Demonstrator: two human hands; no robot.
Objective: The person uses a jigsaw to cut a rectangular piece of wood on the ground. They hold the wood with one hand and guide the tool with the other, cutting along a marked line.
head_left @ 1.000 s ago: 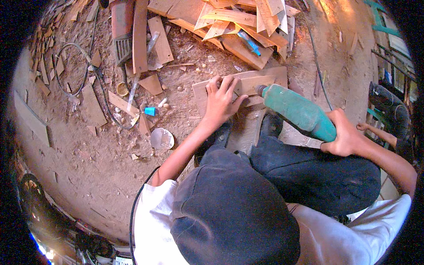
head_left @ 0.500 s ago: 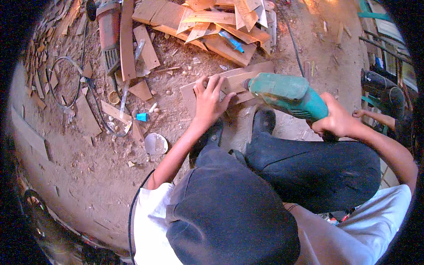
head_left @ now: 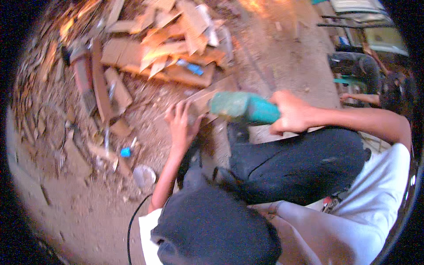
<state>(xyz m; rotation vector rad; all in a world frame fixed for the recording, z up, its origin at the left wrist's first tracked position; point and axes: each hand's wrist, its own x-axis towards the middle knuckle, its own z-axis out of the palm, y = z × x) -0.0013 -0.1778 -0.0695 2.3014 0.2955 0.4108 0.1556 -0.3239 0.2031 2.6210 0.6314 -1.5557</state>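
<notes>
My right hand (head_left: 289, 114) is wrapped round the handle of a green power drill (head_left: 234, 105). The drill's front end points left, close to a thin brown wooden board (head_left: 200, 102) on the ground before my feet. Whether its tip touches the board cannot be made out in the blur. My left hand (head_left: 179, 123) rests at the board's left part with fingers spread, just left of the drill. The hand and the drill cover much of the board.
Beyond the board lies a heap of wooden pieces (head_left: 176, 42) with a blue object (head_left: 191, 67) on it. A red-bodied power tool (head_left: 83, 77) lies far left beside a long strip (head_left: 100, 81). A blue cap (head_left: 126, 152) and a round clear disc (head_left: 144, 176) lie nearer. Another person's arm (head_left: 363, 98) shows right.
The view has swung, so the ground and heap sit further left and blur. My right hand still grips the drill, and my left hand stays at the board with fingers more spread.
</notes>
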